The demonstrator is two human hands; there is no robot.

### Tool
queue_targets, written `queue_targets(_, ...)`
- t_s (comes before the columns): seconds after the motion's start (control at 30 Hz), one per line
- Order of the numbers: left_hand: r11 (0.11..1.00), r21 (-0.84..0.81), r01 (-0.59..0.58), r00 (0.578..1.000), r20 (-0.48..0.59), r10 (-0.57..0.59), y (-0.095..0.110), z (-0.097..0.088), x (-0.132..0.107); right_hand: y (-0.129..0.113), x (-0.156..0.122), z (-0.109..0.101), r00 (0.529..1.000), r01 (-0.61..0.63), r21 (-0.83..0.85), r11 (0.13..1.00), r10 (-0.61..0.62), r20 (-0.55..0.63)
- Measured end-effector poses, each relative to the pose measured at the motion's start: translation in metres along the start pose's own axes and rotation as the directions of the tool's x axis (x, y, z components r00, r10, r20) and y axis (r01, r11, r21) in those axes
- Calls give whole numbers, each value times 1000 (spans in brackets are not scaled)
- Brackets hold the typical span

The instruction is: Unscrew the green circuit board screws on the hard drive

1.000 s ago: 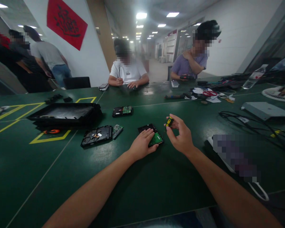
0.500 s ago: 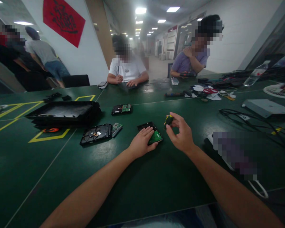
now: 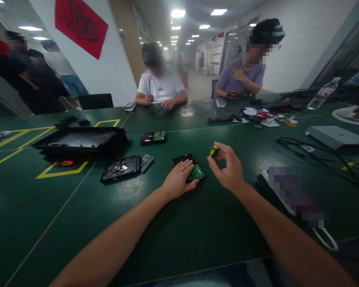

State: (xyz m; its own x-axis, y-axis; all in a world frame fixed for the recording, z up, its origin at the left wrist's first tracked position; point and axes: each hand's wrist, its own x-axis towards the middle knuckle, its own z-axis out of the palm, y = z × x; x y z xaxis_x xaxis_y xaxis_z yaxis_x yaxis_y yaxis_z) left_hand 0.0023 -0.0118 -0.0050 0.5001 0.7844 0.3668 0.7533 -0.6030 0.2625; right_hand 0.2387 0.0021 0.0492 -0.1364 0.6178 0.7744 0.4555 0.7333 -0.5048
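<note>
My left hand (image 3: 177,181) lies flat on a black hard drive (image 3: 189,166) whose green circuit board faces up, fingers stretched over it. Just to its right, my right hand (image 3: 229,168) pinches the yellow and black handle of a small screwdriver (image 3: 213,151), held upright above the drive's right edge. Both sit on the dark green table (image 3: 197,223).
Two more hard drives (image 3: 124,167) (image 3: 153,137) and a stack of black trays (image 3: 80,141) lie to the left. Cables (image 3: 317,153), a grey box (image 3: 335,136) and tools crowd the right. Two people sit across the table; others stand at the far left.
My hands have hardly moved; the screwdriver handle has turned a little in my right fingers. The seated person at the back right has lowered a hand to the chest.
</note>
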Motion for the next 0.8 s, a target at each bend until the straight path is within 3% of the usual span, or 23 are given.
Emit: queue_targets(0.8,1000,6,-1,1000,-4,1,2,-2,0,1,0,0,1000,-17,8,1000,17,13)
